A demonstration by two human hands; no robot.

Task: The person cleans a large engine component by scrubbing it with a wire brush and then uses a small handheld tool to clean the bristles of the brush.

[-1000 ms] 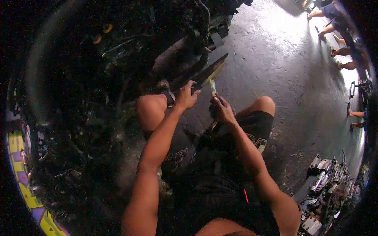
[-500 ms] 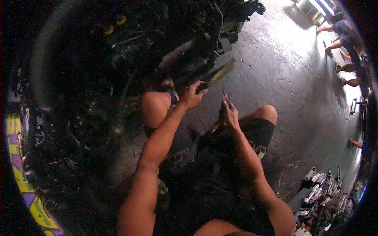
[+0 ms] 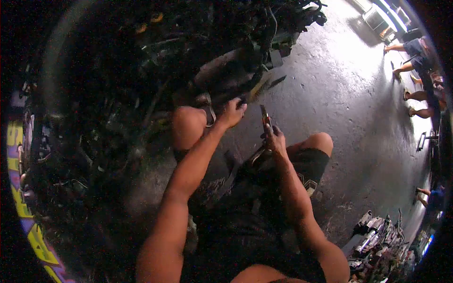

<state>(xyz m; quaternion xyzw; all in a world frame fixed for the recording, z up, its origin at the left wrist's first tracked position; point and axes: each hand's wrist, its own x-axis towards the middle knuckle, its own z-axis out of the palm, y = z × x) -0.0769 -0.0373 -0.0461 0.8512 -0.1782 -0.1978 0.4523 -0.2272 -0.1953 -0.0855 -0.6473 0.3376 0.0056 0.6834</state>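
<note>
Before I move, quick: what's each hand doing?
Left hand: closed, holding the near end of a strip.
Right hand: closed around a knife, blade pointing away from the body.

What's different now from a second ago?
The right hand has drawn the bladed tool slightly back from the yellow-edged strip; its blade now looks dark, not pale. The strip, in the left hand, has turned. The camera view has shifted. Both hands keep their holds.
</note>
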